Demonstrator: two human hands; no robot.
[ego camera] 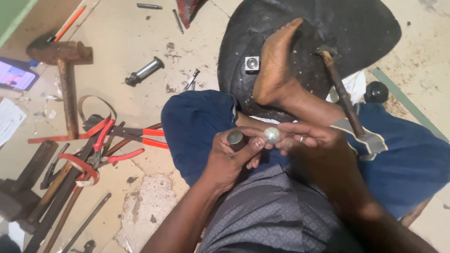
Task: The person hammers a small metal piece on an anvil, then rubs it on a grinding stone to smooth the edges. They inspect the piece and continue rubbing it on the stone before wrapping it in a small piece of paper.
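Above the person's lap, just over the blue cloth of the folded knee, the two hands meet fingertip to fingertip. The left hand is curled closed around a short grey metal cylinder, whose flat round end faces up between thumb and forefinger. The right hand is partly closed, its thumb and forefinger pinching a small shiny dome-shaped metal piece; the other fingers lie loosely extended, and one carries a ring. The dome sits just beside the cylinder, and whether they touch cannot be told.

A hammer with a wooden handle rests across the right thigh, its head up on the black round mat, on which the person's bare foot is planted. Beside the foot, on the mat, lies a small square metal block with a round hollow.

Toward the floor's left edge lie a heavy rusty mallet, red-handled pliers, a red strap, several dark rods and bars, and a phone with its screen lit. Nearer the top of the floor lies a grey metal punch. A black ball sits near the mat's right edge.
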